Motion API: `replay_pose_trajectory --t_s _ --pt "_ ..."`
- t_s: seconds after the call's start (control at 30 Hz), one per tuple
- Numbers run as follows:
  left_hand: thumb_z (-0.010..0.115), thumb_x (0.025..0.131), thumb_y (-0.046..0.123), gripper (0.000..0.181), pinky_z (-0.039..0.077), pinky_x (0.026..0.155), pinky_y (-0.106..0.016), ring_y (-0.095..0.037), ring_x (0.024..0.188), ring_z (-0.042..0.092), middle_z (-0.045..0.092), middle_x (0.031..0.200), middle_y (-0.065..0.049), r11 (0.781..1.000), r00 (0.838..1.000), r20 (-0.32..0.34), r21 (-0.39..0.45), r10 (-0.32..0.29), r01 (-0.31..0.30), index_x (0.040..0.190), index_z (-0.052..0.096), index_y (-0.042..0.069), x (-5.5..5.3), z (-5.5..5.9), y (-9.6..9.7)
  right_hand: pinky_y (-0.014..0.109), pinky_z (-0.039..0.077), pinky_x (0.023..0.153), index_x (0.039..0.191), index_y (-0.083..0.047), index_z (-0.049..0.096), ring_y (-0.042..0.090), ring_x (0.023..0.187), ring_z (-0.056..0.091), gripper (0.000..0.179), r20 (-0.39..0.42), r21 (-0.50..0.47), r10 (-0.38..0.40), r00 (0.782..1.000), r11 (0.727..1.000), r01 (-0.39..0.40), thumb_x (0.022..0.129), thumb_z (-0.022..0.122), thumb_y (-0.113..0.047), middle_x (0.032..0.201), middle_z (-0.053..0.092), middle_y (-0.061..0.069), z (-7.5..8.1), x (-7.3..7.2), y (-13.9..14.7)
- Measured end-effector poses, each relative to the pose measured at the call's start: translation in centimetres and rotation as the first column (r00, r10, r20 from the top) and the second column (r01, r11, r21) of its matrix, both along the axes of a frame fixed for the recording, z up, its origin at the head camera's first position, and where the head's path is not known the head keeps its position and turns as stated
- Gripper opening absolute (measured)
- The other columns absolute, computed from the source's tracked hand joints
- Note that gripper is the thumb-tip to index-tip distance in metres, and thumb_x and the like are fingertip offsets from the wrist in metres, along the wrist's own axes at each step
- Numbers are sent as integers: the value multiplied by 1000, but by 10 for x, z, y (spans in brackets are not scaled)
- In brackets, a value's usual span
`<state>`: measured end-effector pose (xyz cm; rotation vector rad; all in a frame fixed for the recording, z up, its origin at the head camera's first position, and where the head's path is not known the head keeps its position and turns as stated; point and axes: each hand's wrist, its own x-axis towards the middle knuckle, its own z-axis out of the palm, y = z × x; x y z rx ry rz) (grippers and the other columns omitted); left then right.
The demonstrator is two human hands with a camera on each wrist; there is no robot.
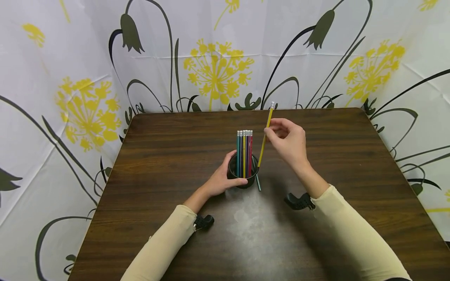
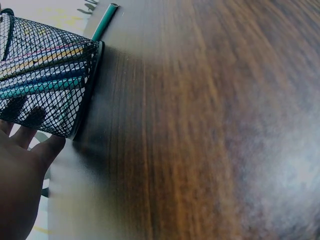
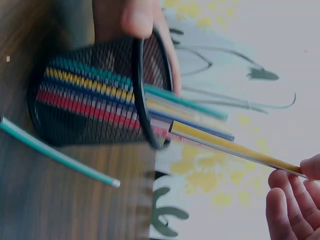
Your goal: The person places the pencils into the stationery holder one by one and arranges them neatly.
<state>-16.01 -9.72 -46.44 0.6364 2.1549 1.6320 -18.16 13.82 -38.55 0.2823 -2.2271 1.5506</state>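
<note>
A black mesh pencil cup [image 1: 232, 168] stands upright on the table, held by my left hand [image 1: 219, 180] with fingers and thumb around its side. Several pencils [image 1: 244, 150] in teal, dark blue, yellow and red stand inside, eraser ends up. My right hand [image 1: 290, 142] pinches a yellow pencil [image 1: 262, 151] between thumb and fingers, eraser upward. In the right wrist view, this pencil's unsharpened end [image 3: 173, 127] shows near the cup's rim [image 3: 137, 85]; whether they touch, I cannot tell. A green pencil [image 3: 60, 156] lies on the table beside the cup.
The dark wood-grain table [image 1: 158, 156] reaches back to a white cloth [image 1: 218, 23] printed with yellow and grey-green flowers. Black wrist devices [image 1: 299, 201] sit at both sleeve cuffs.
</note>
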Motion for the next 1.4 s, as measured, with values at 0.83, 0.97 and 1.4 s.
replay_pose_trajectory --t_s 0.83,0.97,1.4 --pt "74 89 14 90 34 107 -50 -29 123 50 44 143 -16 999 999 -26 31 -39 40 155 13 14 -1 -2 0 29 53 56 102 -7 68 12 65 66 17 85 214 177 981 958 -191 87 74 -9 89 71 3 -46 32 -43" --pt "74 89 13 90 34 106 -49 -27 123 50 45 143 -15 999 999 -20 29 -39 40 155 13 15 -1 -3 0 28 53 57 101 -7 68 11 65 66 16 84 238 175 981 952 -190 86 75 -8 88 71 2 -49 32 -45" --pt "74 87 10 90 32 108 -51 -28 124 51 47 141 -15 998 998 -50 43 -36 38 154 15 14 -1 -3 1 29 54 60 98 -8 69 12 65 66 15 99 282 161 982 942 -183 85 77 -12 86 71 0 -52 30 -47"
